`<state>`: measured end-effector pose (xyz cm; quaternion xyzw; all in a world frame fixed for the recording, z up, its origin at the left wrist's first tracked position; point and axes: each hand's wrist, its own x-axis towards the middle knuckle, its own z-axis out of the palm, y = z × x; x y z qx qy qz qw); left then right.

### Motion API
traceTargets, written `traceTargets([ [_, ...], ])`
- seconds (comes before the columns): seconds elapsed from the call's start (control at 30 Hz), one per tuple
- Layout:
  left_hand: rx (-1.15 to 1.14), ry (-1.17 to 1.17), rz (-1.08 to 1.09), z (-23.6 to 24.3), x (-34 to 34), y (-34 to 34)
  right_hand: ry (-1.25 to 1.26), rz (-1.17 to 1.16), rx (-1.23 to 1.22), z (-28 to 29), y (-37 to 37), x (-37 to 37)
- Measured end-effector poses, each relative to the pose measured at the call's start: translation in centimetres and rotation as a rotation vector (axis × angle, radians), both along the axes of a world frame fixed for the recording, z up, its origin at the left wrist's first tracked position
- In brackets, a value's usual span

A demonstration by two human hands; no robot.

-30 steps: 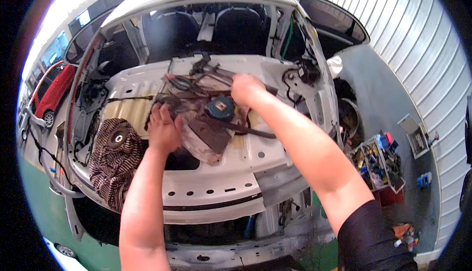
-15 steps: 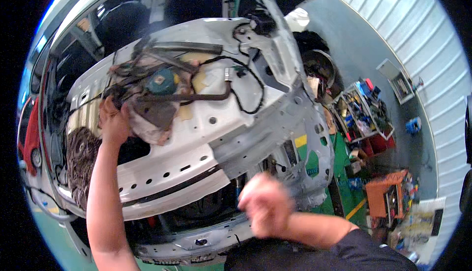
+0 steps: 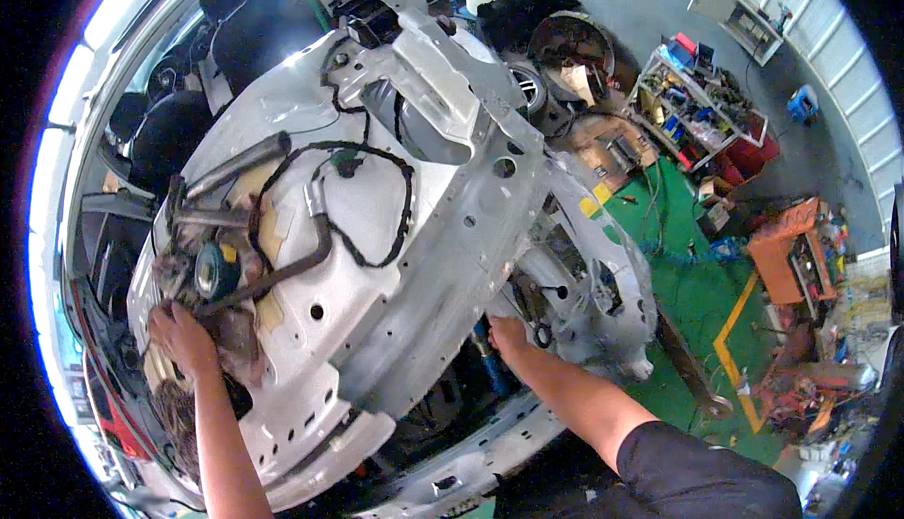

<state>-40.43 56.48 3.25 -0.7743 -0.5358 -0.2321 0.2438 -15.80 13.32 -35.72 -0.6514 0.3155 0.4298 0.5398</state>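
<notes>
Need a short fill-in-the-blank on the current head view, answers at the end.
1. The left hand is near the round teal object, and the right hand is at a ____ cylinder.
2. The looped cable on the pale car panel is coloured ____.
3. The painted line on the green floor is ____.
4. The loaded cart stands toward the picture's ____ side.

Missing words: blue; black; yellow; right.

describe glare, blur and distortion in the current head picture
All in the head view: strong light washes out the left rim; a hazy patch veils the black rounded seat back; the ribbed white wall curves near the edge; red and grey clutter at lower right looks soft, the bare left hand clearer.
</notes>
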Motion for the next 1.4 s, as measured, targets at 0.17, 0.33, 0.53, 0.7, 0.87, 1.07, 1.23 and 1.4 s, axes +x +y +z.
traceTargets([
  [0.17,-0.053,-0.114,-0.08,0.3,0.7,-0.8,-0.039,-0.118,-0.043,-3.3,4.1,4.8],
  [0.33,-0.026,-0.09,-0.111,0.1,0.3,-0.2,-0.05,-0.154,-0.061,-5.8,6.2,6.5],
  [0.53,0.005,-0.044,-0.081,0.2,-0.6,-0.8,-0.076,-0.144,0.031,-5.1,6.9,5.4],
  [0.7,0.034,-0.102,-0.07,-0.6,0.6,-0.4,-0.135,-0.175,0.237,-2.3,3.7,3.7],
  [0.87,-0.02,-0.147,0.008,0.3,0.8,-1.8,-0.109,0.049,0.458,5.7,-4.2,-3.6],
  [1.07,0.007,-0.224,0.052,0.3,2.3,-2.5,-0.198,0.476,0.399,10.7,-16.6,-10.7],
  [1.23,-0.231,-0.48,-0.183,1.4,1.4,-3.2,-0.081,0.485,0.304,14.6,-22.5,-15.9],
  [1.4,-0.091,-0.555,-0.719,6.4,1.0,-15.4,-0.231,0.398,0.575,23.6,-24.5,-18.1],
])
